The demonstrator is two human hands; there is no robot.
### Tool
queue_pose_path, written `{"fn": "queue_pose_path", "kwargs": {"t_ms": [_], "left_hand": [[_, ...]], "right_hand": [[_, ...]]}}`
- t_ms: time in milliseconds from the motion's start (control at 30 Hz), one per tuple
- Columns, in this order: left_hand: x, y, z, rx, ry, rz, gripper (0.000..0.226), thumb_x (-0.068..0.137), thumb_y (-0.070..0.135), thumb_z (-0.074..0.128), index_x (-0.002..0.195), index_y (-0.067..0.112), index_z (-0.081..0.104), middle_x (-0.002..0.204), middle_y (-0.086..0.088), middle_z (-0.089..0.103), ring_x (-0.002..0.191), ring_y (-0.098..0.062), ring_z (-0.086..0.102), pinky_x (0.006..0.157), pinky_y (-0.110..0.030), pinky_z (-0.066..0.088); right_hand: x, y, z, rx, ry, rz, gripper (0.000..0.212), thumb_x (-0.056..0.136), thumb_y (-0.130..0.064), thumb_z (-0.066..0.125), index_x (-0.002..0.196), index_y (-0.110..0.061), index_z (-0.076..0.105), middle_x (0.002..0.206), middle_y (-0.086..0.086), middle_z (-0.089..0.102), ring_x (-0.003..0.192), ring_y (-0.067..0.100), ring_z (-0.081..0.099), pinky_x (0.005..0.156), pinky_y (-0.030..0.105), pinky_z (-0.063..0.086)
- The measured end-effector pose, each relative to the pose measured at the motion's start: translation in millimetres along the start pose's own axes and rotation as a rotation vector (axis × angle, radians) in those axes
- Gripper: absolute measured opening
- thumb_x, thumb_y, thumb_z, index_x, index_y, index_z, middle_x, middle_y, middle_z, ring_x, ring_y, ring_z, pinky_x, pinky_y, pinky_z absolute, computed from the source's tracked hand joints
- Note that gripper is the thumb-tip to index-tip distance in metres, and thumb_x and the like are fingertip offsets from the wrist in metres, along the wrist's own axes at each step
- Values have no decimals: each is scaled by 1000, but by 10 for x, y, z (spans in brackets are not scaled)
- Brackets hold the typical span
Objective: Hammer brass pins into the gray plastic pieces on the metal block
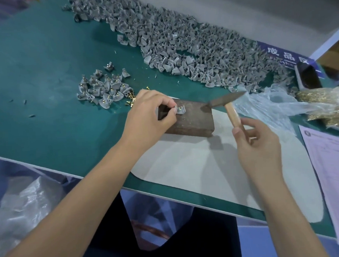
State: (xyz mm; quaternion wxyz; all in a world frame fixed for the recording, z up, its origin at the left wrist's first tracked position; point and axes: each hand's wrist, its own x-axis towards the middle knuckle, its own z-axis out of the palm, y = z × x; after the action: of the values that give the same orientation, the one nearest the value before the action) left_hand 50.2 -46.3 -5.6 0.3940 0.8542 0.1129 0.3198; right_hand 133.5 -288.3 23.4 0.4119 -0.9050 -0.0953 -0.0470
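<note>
While the hammer hangs above the block, this is how things lie on the desk:

Left hand: the left hand (pixel 148 113) reaches over the block's left end, its fingers (pixel 166 106) curled and pinching a gray plastic piece (pixel 180 110).
Gray plastic piece: small, curved and matte, it sits on the top face of the block near its left end, with a brass pin (pixel 180 108) standing in it.
Metal block: the metal block (pixel 192 120) is a dark brown, rusty-looking slab with rounded edges, lying partly on the pale sheet.
Right hand: the right hand (pixel 258 142) has thumb and fingers wrapped round the lower end of the wooden handle.
Hammer: the hammer (pixel 227 102) has a light wooden handle and a dark, tapering metal head, blurred, its tip over the block's right end.
Desk: the desk (pixel 42 76) has a teal, faintly scuffed mat on top.
Pale sheet: a smooth off-white sheet (pixel 196 166) with rounded corners lies at the near edge.
Small pile: a small pile (pixel 102 88) of gray pieces with brass pins fitted lies left of the block, loose pins (pixel 130 100) beside it.
Large heap: a long heap (pixel 179 42) of bare gray pieces runs along the far side.
Bag: a crinkled clear plastic bag (pixel 326 106) of brass pins lies at right.
Paper: a printed form (pixel 334 177) lies at the right edge.
</note>
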Motion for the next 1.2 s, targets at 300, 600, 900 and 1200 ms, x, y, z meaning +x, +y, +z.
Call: {"fn": "queue_pose_path", "kwargs": {"t_ms": [300,600,900,1200], "left_hand": [[2,-13,-13,-2,-8,3,3,89,18,73,91,20,71,98,8,69,103,-15,52,85,-20,39],[-41,68,-21,36,64,-86,6,87,23,73,92,25,73,106,14,61,102,-8,59,81,-30,51],[-417,301,6,-146,6,-134,9,88,17,72,93,26,73,101,16,61,98,-1,60,84,-8,44],[-309,40,-427,122,121,-228,3,92,36,61,94,37,61,98,21,58,90,-2,51,74,-24,43]], "right_hand": [[-64,-125,182,-360,98,49,22,97,-35,63,116,-29,72,102,-1,75,99,34,66,79,39,44],[-205,-386,521,-67,-35,-123,32,105,-35,54,129,-18,68,123,2,71,116,25,62,95,37,50],[-525,-340,599,243,138,35,35,97,-33,66,131,-22,68,104,-8,74,96,10,68,91,34,53],[-609,-351,591,132,168,-37,32,99,-34,59,130,-29,66,122,-8,68,105,15,64,89,37,52]]}}
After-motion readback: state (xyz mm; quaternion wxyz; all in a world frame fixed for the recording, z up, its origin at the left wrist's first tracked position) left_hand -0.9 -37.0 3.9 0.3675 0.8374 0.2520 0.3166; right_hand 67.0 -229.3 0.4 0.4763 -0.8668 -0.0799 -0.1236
